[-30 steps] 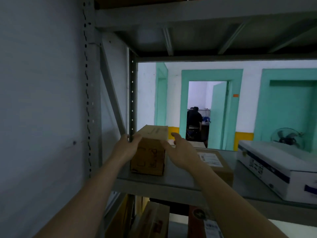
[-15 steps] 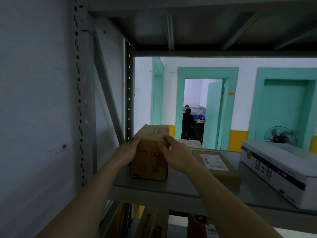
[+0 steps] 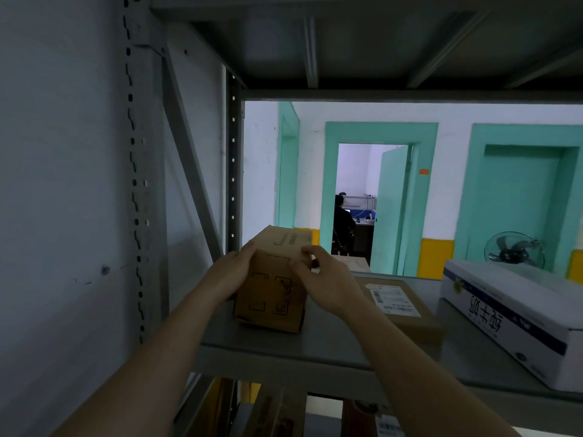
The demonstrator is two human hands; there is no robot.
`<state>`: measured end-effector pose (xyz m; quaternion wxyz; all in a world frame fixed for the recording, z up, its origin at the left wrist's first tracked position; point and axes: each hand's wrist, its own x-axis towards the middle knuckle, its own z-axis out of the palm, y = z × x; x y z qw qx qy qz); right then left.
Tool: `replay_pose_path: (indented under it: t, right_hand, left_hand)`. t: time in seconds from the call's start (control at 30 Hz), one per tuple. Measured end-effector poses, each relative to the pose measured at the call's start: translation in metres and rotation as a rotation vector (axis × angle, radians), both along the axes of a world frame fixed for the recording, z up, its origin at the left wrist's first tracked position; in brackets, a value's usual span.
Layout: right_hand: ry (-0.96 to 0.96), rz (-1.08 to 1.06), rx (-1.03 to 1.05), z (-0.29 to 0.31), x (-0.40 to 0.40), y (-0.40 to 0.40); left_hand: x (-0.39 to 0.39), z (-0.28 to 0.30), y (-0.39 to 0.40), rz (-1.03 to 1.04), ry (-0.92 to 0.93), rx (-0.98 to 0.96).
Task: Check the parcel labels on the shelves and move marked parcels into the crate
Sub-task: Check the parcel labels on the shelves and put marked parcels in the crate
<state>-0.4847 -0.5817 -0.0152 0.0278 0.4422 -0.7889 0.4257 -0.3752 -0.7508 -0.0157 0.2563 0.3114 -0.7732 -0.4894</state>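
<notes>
Right now the small brown box (image 3: 271,298) stands at the left end of the grey shelf (image 3: 331,345), close to the front edge, with both hands on it: the left hand (image 3: 232,277) grips the upper left corner, fingers curled over the top edge, and the right hand (image 3: 325,283) grips the upper right corner, thumb on the front face and fingers over the top. Since both grips sit high on the box, it could tip forward rather than lift cleanly, and so near the shelf lip it might slide off and fall onto the parcels below. A hasty turn to read the label could also knock it against the flat parcel (image 3: 397,307) lying just beside it to the right, or the upright post (image 3: 234,171) behind it. No crate is in view, so the carry may be awkward. The white carton (image 3: 517,320) lies well apart at the right. Compared with a second ago, the hands, which then flanked the box with fingers looser and the right one spread open, have closed onto its top corners, and the view has drawn nearer.
</notes>
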Motion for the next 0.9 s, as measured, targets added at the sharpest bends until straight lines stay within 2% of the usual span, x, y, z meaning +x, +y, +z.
replay_pose_path:
  t: [0.2,0.3,0.43,0.57,0.67,0.7,0.8,0.9]
  right_hand:
    - [-0.011,-0.028,-0.084,-0.004,-0.005,0.001]
    - [0.038,-0.06,-0.113,-0.001,-0.005,0.0]
    - [0.202,-0.125,-0.123,0.004,-0.004,-0.002]
    - [0.243,-0.081,-0.127,0.004,-0.005,-0.005]
    - [0.22,-0.052,-0.112,0.001,-0.005,-0.005]
    - [0.207,-0.052,-0.098,-0.001,-0.005,-0.005]
    - [0.162,-0.078,-0.037,-0.006,-0.004,-0.005]
    - [0.071,-0.095,0.02,-0.01,-0.001,-0.007]
  left_hand:
    - [-0.004,0.001,0.004,-0.038,0.037,0.023]
    - [-0.003,0.004,0.011,-0.047,0.105,0.163]
    - [0.0,0.003,0.019,-0.063,0.198,0.34]
    - [0.003,0.0,0.019,-0.026,0.228,0.42]
    - [0.006,0.003,0.02,-0.018,0.188,0.411]
    - [0.006,0.003,0.018,-0.007,0.149,0.361]
    - [0.004,0.001,0.004,0.078,-0.026,-0.066]
    - [0.006,0.006,0.005,0.084,0.008,-0.281]
